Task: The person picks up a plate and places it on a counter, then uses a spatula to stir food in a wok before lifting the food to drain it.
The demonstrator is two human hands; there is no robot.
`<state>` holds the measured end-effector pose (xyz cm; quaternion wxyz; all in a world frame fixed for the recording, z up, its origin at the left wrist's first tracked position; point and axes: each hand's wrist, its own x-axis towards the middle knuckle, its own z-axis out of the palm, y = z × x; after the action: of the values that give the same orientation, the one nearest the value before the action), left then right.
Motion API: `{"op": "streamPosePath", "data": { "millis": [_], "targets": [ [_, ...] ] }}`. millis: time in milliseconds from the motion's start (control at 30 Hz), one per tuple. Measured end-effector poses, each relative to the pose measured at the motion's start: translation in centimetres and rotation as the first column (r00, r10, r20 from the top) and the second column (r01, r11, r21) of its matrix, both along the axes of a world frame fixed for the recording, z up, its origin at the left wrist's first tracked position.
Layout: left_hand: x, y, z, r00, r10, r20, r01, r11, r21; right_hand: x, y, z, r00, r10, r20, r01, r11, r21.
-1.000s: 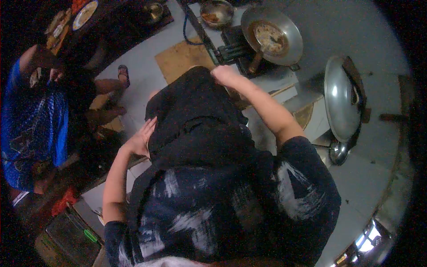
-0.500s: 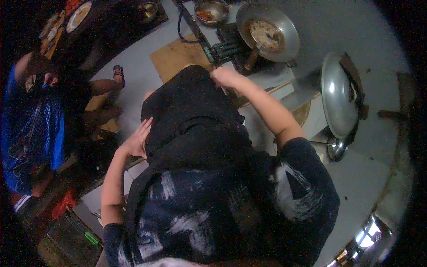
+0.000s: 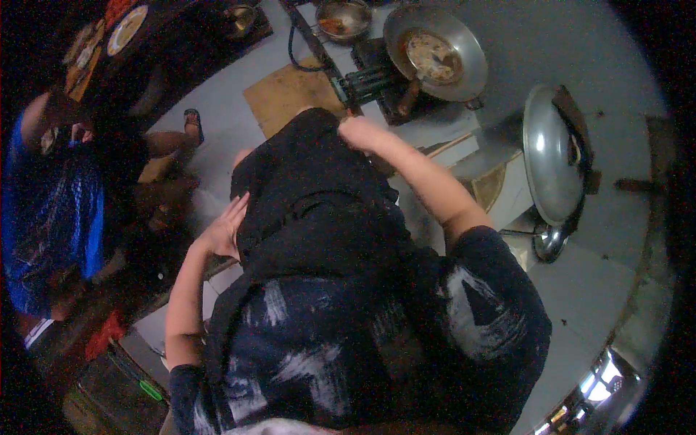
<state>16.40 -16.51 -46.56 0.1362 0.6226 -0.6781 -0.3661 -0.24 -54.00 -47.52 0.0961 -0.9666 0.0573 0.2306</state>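
Note:
I look down my own body at a black apron (image 3: 312,188) over a dark printed shirt. My left hand (image 3: 228,225) lies flat and open against the apron's left side. Closed into a fist, my right hand (image 3: 360,133) sits at the apron's far edge and seems to grip the cloth. That fist is just short of the gas stove (image 3: 370,80). On the stove stands a metal wok (image 3: 435,51) with food remains in it.
A metal bowl (image 3: 342,18) sits left of the wok. A large metal lid (image 3: 554,159) and a ladle (image 3: 549,243) are at the right. Cardboard (image 3: 286,94) lies on the floor. A person in blue (image 3: 51,203) stands at the left, near a sandal (image 3: 193,119).
My right fist has drawn back slightly from the stove toward the apron's edge. The left hand stays flat on the apron. The view has shifted a little.

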Motion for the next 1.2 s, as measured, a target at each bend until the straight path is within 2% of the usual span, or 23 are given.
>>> {"op": "streamPosePath", "data": {
  "millis": [33, 100, 133, 200, 233, 333, 400, 433, 500, 533, 567, 633, 667, 700, 800, 867, 900, 967, 1000, 1067, 1100, 1167, 1200],
  "targets": [
    [-0.1, -0.1, 0.1, 1.0, 0.0, 0.001, 0.0, 1.0, 0.0, -0.2, 0.1, -2.3, 1.0, -0.007, 0.029, 0.007, 1.0, -0.022],
    [-0.4, -0.1, 0.3, 1.0, -0.018, 0.014, 0.018, 1.0, 0.001, -0.4, -0.2, -2.2, 0.988, -0.13, 0.083, 0.13, 0.991, 0.009],
    [-0.7, 0.2, 0.2, 1.0, -0.017, 0.016, 0.017, 1.0, 0.0, -0.7, -0.2, -2.4, 0.988, -0.13, 0.085, 0.129, 0.992, 0.009],
    [-1.4, 0.8, -0.3, 1.0, 0.011, -0.024, -0.013, 0.997, -0.076, -1.5, -0.6, -3.6, 0.899, -0.303, 0.317, 0.274, 0.953, 0.131],
    [-1.8, 0.9, -0.4, 1.0, 0.006, -0.018, -0.007, 0.996, -0.086, -1.8, -0.9, -4.9, 0.895, -0.304, 0.325, 0.279, 0.953, 0.123],
    [-2.0, 0.4, -0.9, 0.999, -0.014, -0.031, 0.011, 0.995, -0.097, -3.1, -2.0, -9.7, 0.856, -0.474, 0.206, 0.457, 0.88, 0.128],
    [-2.1, 0.4, -1.6, 1.0, 0.023, -0.004, -0.023, 1.0, 0.005, -4.6, -1.9, -11.6, 0.856, -0.501, 0.127, 0.484, 0.863, 0.142],
    [-2.0, 0.1, -1.3, 1.0, 0.003, 0.008, -0.003, 1.0, -0.005, -5.5, -2.0, -12.5, 0.86, -0.502, 0.092, 0.482, 0.858, 0.176],
    [-2.3, -0.7, -0.2, 1.0, 0.009, 0.019, -0.011, 0.994, 0.104, -6.7, -1.2, -11.1, 0.863, -0.502, 0.044, 0.486, 0.853, 0.19],
    [-2.6, -1.4, 0.4, 0.997, -0.011, 0.08, -0.004, 0.984, 0.179, -7.1, -1.1, -13.7, 0.831, -0.551, 0.075, 0.532, 0.827, 0.184],
    [-1.8, -0.9, -0.5, 0.996, -0.019, 0.09, 0.005, 0.988, 0.153, -6.6, -1.0, -14.6, 0.825, -0.557, 0.097, 0.538, 0.826, 0.168],
    [-1.6, -0.6, -1.6, 0.995, -0.028, 0.097, 0.018, 0.995, 0.101, -6.7, -1.1, -15.4, 0.752, -0.654, 0.078, 0.582, 0.715, 0.387],
    [-1.4, -0.4, -2.0, 0.994, -0.034, 0.101, 0.024, 0.995, 0.097, -6.2, -1.2, -12.5, 0.768, -0.621, -0.155, 0.634, 0.703, 0.323],
    [-1.3, -0.3, -2.1, 0.995, -0.035, 0.092, 0.028, 0.997, 0.076, -6.0, -1.1, -12.0, 0.765, -0.626, -0.152, 0.637, 0.7, 0.323],
    [-1.6, -0.6, -1.6, 0.993, -0.038, 0.11, 0.027, 0.995, 0.1, -5.7, -1.2, -12.0, 0.805, -0.59, -0.066, 0.588, 0.776, 0.23],
    [-1.6, -0.8, -1.3, 0.989, -0.04, 0.143, 0.02, 0.99, 0.139, -4.9, -1.5, -11.9, 0.774, -0.621, 0.125, 0.553, 0.759, 0.343],
    [-1.6, -0.7, -1.3, 0.989, -0.051, 0.139, 0.03, 0.988, 0.152, -4.1, -1.6, -11.7, 0.771, -0.622, 0.134, 0.554, 0.759, 0.342],
    [-1.4, -0.8, -1.3, 0.987, -0.066, 0.146, 0.042, 0.986, 0.162, -2.0, -1.2, -10.8, 0.551, -0.789, 0.273, 0.666, 0.613, 0.426],
    [-1.4, -0.9, -1.2, 0.987, -0.074, 0.14, 0.053, 0.988, 0.148, -1.1, -1.0, -9.3, 0.547, -0.789, 0.279, 0.663, 0.612, 0.432],
    [-1.5, -0.9, -1.6, 0.988, -0.061, 0.144, 0.042, 0.991, 0.13, 0.7, -0.1, -6.6, 0.444, -0.678, 0.586, 0.583, 0.715, 0.386],
    [-1.5, -0.6, -2.1, 0.986, -0.043, 0.162, 0.021, 0.991, 0.132, 1.6, 0.6, -6.0, 0.446, -0.67, 0.594, 0.562, 0.726, 0.397],
    [-1.7, -0.1, -2.6, 0.994, -0.035, 0.103, 0.03, 0.999, 0.043, 3.0, 1.8, -4.4, 0.498, -0.615, 0.611, 0.374, 0.788, 0.489],
    [-1.7, -0.2, -2.2, 0.995, -0.052, 0.084, 0.047, 0.997, 0.056, 3.4, 2.3, -3.8, 0.626, -0.549, 0.553, 0.339, 0.831, 0.442]
  ]
}}
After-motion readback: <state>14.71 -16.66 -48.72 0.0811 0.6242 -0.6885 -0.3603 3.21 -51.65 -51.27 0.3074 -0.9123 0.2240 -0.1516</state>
